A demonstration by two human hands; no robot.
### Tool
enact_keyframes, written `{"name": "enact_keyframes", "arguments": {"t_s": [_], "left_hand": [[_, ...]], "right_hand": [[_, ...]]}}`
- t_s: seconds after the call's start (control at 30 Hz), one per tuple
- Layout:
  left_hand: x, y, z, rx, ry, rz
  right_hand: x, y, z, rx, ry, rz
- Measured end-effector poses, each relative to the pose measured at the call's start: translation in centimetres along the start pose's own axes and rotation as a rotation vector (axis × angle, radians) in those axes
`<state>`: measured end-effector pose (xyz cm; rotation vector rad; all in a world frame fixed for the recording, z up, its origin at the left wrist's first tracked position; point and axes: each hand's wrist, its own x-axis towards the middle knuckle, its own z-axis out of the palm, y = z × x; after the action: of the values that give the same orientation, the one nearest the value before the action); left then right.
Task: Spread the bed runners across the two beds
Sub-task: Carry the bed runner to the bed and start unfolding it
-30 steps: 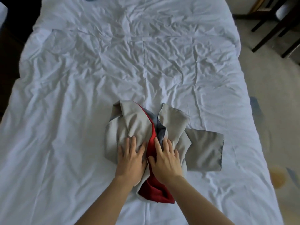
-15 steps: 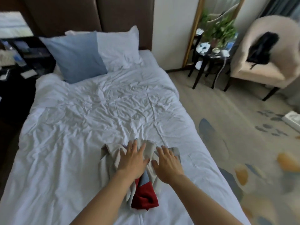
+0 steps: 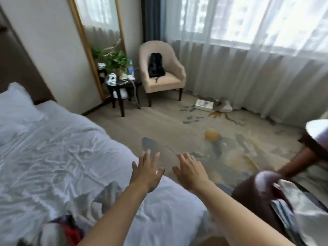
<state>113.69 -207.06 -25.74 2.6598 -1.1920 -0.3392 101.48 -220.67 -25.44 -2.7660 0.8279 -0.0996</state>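
The crumpled grey and red bed runner (image 3: pixel 71 226) lies on the white bed (image 3: pixel 53 157) at the lower left, blurred. My left hand (image 3: pixel 146 172) hovers over the bed's right edge with fingers spread and nothing in it. My right hand (image 3: pixel 190 172) is beside it over the carpet, also spread and holding nothing. Both hands are off the runner, up and to its right. At the lower right, grey and striped cloth (image 3: pixel 292 201) lies on a dark brown stand; I cannot tell if it is a runner.
A white pillow (image 3: pixel 16 103) lies at the bed's head. Patterned carpet (image 3: pixel 204 139) stretches to the right. Beyond it stand a small dark side table (image 3: pixel 122 86) with a plant, a beige armchair (image 3: pixel 163 75) holding a black bag, a mirror and curtains. White items lie on the floor near the curtains.
Both hands have lifted off the runner and moved right past the bed's edge. My view has swung up and right, from the bed to the room and window.
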Motion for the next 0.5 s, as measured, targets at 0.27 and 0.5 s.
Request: {"name": "enact_keyframes", "arguments": {"t_s": [0.27,0.5], "left_hand": [[5.2,25.4,7.8,0.000,-0.118,0.347],[5.3,43.4,14.8,0.023,-0.199,0.607]], "right_hand": [[-9.9,24.8,-6.0,-0.003,0.080,0.375],[-21.7,41.6,-8.3,0.062,0.127,0.720]]}}
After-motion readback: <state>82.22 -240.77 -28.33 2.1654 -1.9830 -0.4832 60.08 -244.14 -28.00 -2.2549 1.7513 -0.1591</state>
